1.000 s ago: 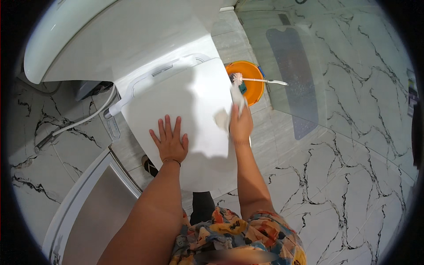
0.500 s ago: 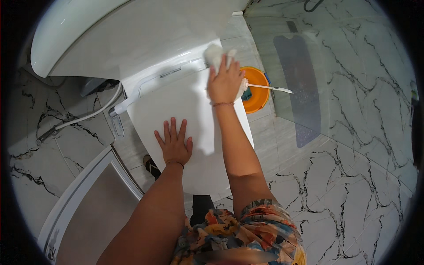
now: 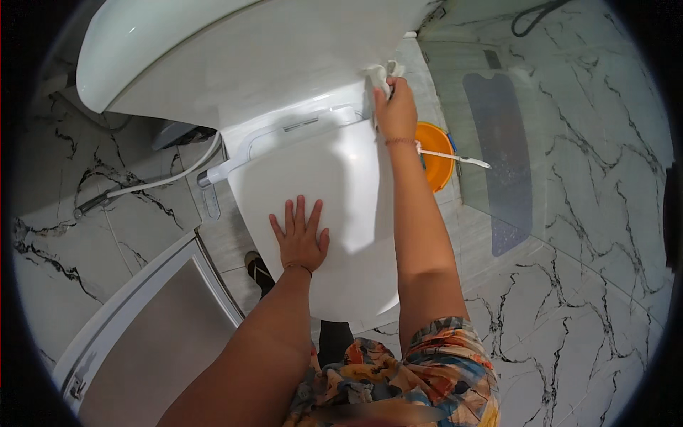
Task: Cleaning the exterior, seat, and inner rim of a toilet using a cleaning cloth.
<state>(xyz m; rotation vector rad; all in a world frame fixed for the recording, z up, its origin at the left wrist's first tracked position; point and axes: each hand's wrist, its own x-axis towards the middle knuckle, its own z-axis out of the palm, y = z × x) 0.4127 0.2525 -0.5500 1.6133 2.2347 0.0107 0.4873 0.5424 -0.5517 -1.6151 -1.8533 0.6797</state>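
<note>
A white toilet lid (image 3: 356, 277) lies closed below me. My left hand (image 3: 300, 243) rests flat on it with the fingers spread. At the lid's far right corner, my right hand (image 3: 398, 117) grips a crumpled white cloth (image 3: 380, 77) against the white surface behind the seat. Just right of my right wrist stands an orange bucket (image 3: 438, 171), partly hidden by my forearm. A white-handled brush (image 3: 459, 157) leans out over its rim.
To the left, a white hose (image 3: 167, 181) runs to the marbled wall. A framed door panel (image 3: 163, 334) stands at lower left. A glass panel is on the right, with a long grey mat (image 3: 501, 164) by it. A curved white rim (image 3: 135, 53) overhangs the upper left.
My right hand has moved to the lid's far corner, its fingers now curled round the cloth instead of spread over it. My left hand stays flat on the lid. The view has shifted slightly.
</note>
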